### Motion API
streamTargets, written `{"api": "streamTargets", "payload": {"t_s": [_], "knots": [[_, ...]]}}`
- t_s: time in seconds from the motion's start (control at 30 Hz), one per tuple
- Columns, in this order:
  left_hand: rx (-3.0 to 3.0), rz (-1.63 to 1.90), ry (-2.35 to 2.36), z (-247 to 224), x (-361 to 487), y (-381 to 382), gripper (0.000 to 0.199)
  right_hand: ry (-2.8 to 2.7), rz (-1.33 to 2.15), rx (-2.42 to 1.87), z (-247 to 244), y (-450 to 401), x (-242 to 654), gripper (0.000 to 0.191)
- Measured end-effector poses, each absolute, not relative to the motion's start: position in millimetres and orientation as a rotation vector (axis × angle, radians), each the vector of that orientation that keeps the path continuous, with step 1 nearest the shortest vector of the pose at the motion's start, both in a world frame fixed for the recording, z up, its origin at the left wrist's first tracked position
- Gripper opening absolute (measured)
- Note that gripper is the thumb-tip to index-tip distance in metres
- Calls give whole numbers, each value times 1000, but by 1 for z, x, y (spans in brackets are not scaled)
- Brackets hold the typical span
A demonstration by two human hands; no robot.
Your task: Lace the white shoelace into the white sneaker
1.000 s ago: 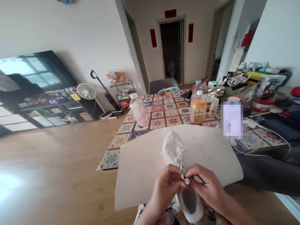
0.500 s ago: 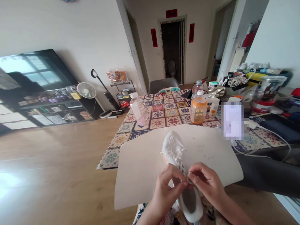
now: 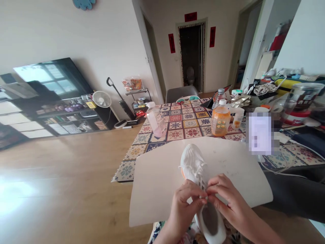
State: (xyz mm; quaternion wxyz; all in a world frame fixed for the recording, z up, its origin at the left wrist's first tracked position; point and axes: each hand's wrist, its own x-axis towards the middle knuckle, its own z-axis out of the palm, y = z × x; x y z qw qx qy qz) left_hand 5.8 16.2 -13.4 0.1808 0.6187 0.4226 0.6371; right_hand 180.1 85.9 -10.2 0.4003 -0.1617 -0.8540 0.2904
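A white sneaker (image 3: 192, 156) lies toe away from me, its toe half on a large white sheet of paper (image 3: 155, 191) and its heel over my lap. White shoelace (image 3: 201, 177) criss-crosses its front, with loose loops near the toe. My left hand (image 3: 186, 197) is closed in a pinch at the upper end of the lacing, just ahead of the shoe's opening. Touching it from the other side, my right hand (image 3: 225, 195) pinches at the same spot. The fingertips seem to be on the lace, though they hide most of it.
On the patterned tablecloth (image 3: 175, 125) stand a pinkish bottle (image 3: 156, 122) and an orange drink bottle (image 3: 220, 120). A blurred-out phone-like screen (image 3: 260, 134) with white cable is at the right, near cluttered jars (image 3: 302, 101). Wooden floor (image 3: 101, 189) lies to the left.
The whole view has shifted slightly, so everything appears farther right. Both hands stay pinched at the top of the lacing, the fingertips a little closer together.
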Motion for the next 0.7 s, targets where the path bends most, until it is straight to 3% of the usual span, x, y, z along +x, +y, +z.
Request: {"api": "streamTargets", "payload": {"t_s": [0.17,0.4,0.7], "knots": [[1759,1809,1204,-15,9,17,28,-2181,736,-430,-13,83,180,6],[1608,1721,1290,-19,7,12,40,-2154,1149,-430,-12,81,179,12],[1440,1632,1346,-19,8,12,52,-2121,201,-156,-5,82,171,21]]}}
